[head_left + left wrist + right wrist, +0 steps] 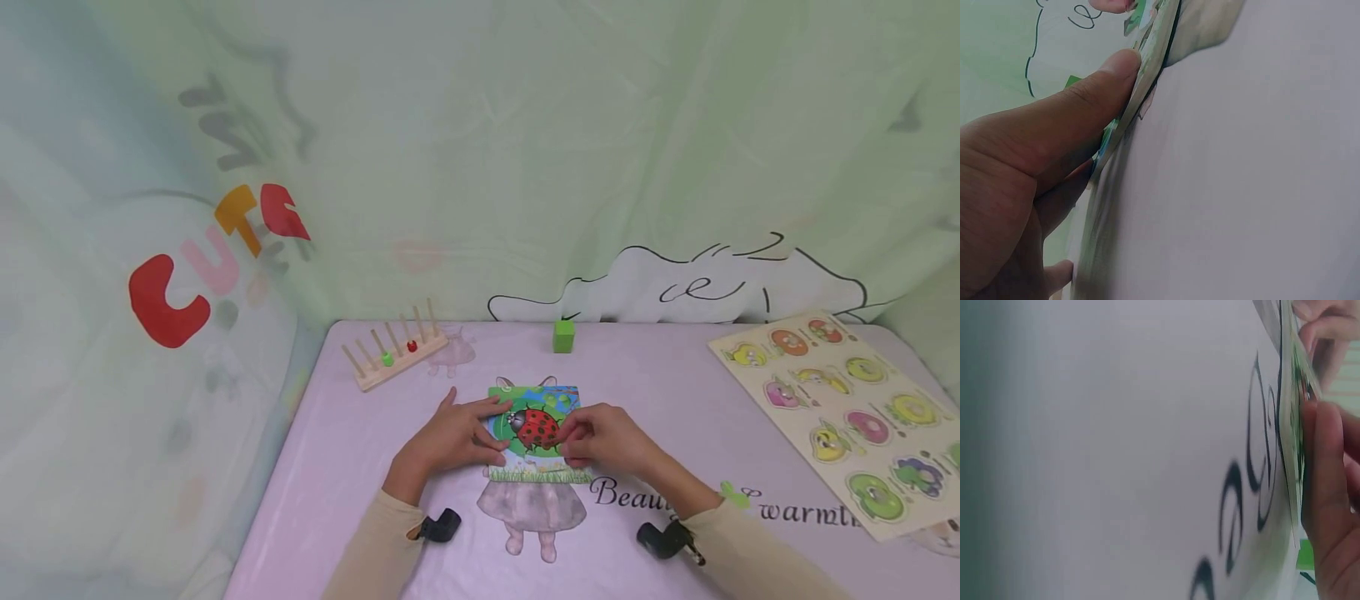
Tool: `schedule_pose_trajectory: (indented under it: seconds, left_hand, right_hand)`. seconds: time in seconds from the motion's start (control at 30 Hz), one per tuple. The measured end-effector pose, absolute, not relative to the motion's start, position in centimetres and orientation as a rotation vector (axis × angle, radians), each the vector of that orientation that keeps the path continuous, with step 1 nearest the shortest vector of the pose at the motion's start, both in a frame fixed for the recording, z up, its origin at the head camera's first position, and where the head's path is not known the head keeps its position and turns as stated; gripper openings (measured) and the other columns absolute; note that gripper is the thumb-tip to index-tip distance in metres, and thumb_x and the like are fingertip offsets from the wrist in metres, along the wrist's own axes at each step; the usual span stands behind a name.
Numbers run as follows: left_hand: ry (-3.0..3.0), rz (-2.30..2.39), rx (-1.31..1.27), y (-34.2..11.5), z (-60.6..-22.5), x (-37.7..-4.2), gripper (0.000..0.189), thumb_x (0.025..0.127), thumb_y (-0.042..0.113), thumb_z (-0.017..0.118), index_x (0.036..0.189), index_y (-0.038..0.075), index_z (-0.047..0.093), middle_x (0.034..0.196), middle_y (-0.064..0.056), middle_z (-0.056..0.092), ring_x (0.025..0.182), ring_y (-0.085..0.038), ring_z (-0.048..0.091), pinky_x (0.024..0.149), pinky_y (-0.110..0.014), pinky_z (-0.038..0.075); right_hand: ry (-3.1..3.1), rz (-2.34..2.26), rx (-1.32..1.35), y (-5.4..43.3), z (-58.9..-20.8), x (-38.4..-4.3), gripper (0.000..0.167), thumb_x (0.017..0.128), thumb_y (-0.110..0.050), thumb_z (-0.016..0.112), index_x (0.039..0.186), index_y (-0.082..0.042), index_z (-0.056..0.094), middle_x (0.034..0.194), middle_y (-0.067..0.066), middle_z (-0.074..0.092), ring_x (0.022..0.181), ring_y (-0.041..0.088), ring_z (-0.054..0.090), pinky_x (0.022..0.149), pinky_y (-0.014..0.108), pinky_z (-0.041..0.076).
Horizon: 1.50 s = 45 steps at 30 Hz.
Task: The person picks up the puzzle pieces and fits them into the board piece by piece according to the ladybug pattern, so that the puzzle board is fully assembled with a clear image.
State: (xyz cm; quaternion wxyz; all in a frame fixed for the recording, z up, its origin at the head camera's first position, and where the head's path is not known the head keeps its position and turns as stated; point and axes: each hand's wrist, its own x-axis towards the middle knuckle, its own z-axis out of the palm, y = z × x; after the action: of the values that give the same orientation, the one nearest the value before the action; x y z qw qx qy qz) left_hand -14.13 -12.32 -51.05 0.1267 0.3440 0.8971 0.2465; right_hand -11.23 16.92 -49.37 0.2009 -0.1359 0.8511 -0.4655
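Note:
A square ladybug puzzle (536, 476) lies on the table in front of the person, with a red, black-spotted ladybug (537, 425) at its middle. My left hand (457, 435) rests over the board's left side with fingers spread; its thumb (1124, 65) touches the near part of the board in the left wrist view. From the right, my right hand (606, 438) pinches the ladybug's rear end between thumb and curled fingers. A thin piece (1307, 365) stands tilted up from the board at those fingertips in the right wrist view. The fingers hide the board's right edge.
A wooden peg rack (403, 363) with a green and a red bead stands at the back left. Behind the puzzle is a green block (564, 337). A large fruit puzzle board (813, 417) lies on the right. Curtains (570, 150) hang behind the table.

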Motion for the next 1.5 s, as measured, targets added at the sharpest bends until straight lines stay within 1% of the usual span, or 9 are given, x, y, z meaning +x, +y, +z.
schedule_pose_trajectory:
  seconds: [0.23, 0.5, 0.63, 0.97, 1.1, 1.27, 1.4, 1.5]
  left_hand:
    - [2.612, 0.714, 0.987, -12.3, -51.1, -14.1, 0.028, 0.081, 0.047, 0.082, 0.104, 0.030, 0.082, 0.155, 0.011, 0.050, 0.153, -0.011, 0.034, 0.123, -0.068, 0.003]
    - [2.618, 0.704, 0.984, -12.2, -51.2, -14.1, 0.029, 0.081, 0.047, 0.082, 0.104, 0.030, 0.082, 0.155, 0.011, 0.050, 0.153, -0.011, 0.034, 0.123, -0.068, 0.004]
    - [2.623, 0.701, 0.990, -12.3, -51.3, -14.1, 0.029, 0.081, 0.048, 0.082, 0.104, 0.031, 0.082, 0.155, 0.012, 0.050, 0.153, -0.012, 0.035, 0.123, -0.069, 0.005]
    - [2.632, 0.706, 1.003, -12.3, -51.2, -14.1, 0.028, 0.082, 0.049, 0.081, 0.104, 0.031, 0.082, 0.155, 0.012, 0.051, 0.152, -0.013, 0.036, 0.122, -0.070, 0.006]
    - [2.686, 0.663, 0.969, -11.7, -50.9, -13.8, 0.023, 0.084, 0.050, 0.080, 0.098, 0.032, 0.083, 0.152, 0.011, 0.054, 0.149, -0.014, 0.041, 0.119, -0.074, 0.012]
    - [2.789, 0.558, 0.891, -9.7, -50.0, -13.1, 0.025, 0.080, 0.053, 0.082, 0.081, 0.028, 0.085, 0.145, 0.003, 0.061, 0.145, -0.022, 0.048, 0.108, -0.081, 0.025]
    - [2.885, 0.389, 0.842, -8.4, -50.1, -12.8, 0.029, 0.075, 0.057, 0.083, 0.068, 0.030, 0.080, 0.142, 0.002, 0.064, 0.142, -0.022, 0.052, 0.102, -0.079, 0.036]
    - [2.922, 0.329, 0.815, -8.1, -50.3, -12.8, 0.030, 0.073, 0.059, 0.084, 0.065, 0.031, 0.078, 0.140, 0.004, 0.064, 0.140, -0.020, 0.054, 0.101, -0.078, 0.039]
  right_hand:
    - [2.419, -1.289, -0.219, 15.8, -49.2, -10.9, 0.010, 0.082, -0.007, 0.081, 0.087, -0.005, 0.073, 0.070, 0.001, 0.071, 0.060, 0.013, 0.069, 0.059, 0.025, 0.057]
    - [2.249, -1.412, -0.131, 15.8, -48.9, -10.7, 0.011, 0.086, 0.000, 0.077, 0.095, 0.003, 0.071, 0.076, 0.008, 0.068, 0.067, 0.017, 0.072, 0.066, 0.032, 0.062]
    - [2.262, -1.406, -0.075, 15.4, -49.1, -10.6, 0.012, 0.084, -0.002, 0.079, 0.093, 0.002, 0.071, 0.076, 0.008, 0.069, 0.065, 0.016, 0.072, 0.065, 0.031, 0.062]
    - [2.481, -1.229, 0.039, 14.0, -49.3, -10.7, 0.018, 0.076, -0.010, 0.088, 0.077, -0.007, 0.070, 0.066, 0.001, 0.068, 0.056, 0.011, 0.068, 0.056, 0.026, 0.055]
    - [2.533, -1.167, 0.050, 13.7, -49.0, -10.7, 0.021, 0.074, -0.012, 0.089, 0.074, -0.008, 0.069, 0.060, 0.000, 0.067, 0.052, 0.010, 0.066, 0.054, 0.025, 0.052]
    - [2.549, -1.123, 0.072, 13.4, -48.9, -10.9, 0.025, 0.072, -0.014, 0.092, 0.072, -0.008, 0.068, 0.055, 0.000, 0.065, 0.049, 0.011, 0.066, 0.054, 0.025, 0.049]
    - [2.569, -1.084, 0.068, 13.4, -48.9, -11.0, 0.027, 0.071, -0.017, 0.093, 0.071, -0.009, 0.067, 0.053, 0.000, 0.064, 0.048, 0.011, 0.065, 0.054, 0.026, 0.046]
    - [2.589, -1.064, 0.046, 13.5, -48.9, -11.0, 0.029, 0.072, -0.019, 0.093, 0.069, -0.010, 0.066, 0.052, -0.001, 0.063, 0.047, 0.011, 0.064, 0.053, 0.026, 0.045]
